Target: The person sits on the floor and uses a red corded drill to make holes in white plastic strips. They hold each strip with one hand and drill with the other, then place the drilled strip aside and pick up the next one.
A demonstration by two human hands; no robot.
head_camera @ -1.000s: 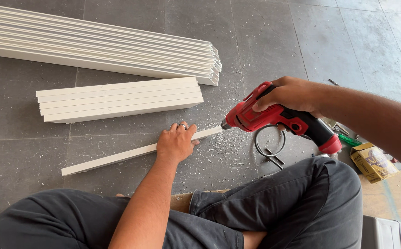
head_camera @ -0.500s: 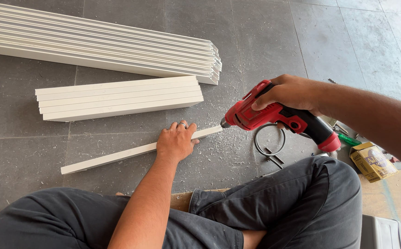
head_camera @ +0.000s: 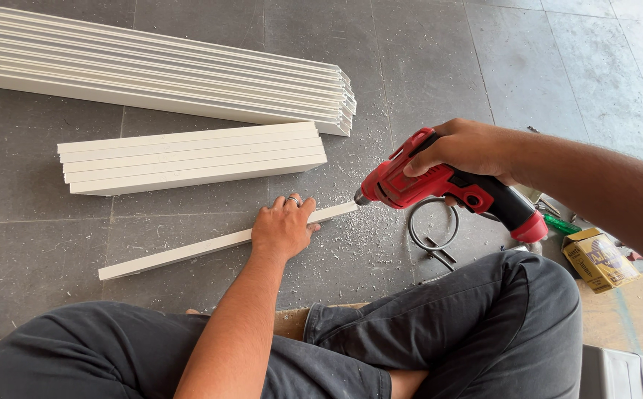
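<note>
Seated on the floor (head_camera: 425, 66), dark trousers filling the bottom of the shot. The left hand (head_camera: 283, 227) lies flat on a single white strip (head_camera: 188, 253) on the grey tiles, fingers spread over it near its right end, pressing rather than wrapping, so that grip is open. A ring shows on one finger. The hand covers part of the strip, so the bit underneath can't be seen.

The right hand (head_camera: 463, 146) is clamped around a red power drill (head_camera: 440, 188), its grip closed on the body from above. The drill's nose sits right at the strip's right end; whether the bit actually touches the end is hard to tell, it's tiny and lost in the white shavings (head_camera: 369, 229) scattered there.

Behind the strip is a short stack of white strips (head_camera: 188, 157), and farther back a long stack (head_camera: 151, 74) that runs off the left edge. A wire loop (head_camera: 432, 233) lies under the drill, partly hidden. A yellow box (head_camera: 599, 258) sits at the right.
</note>
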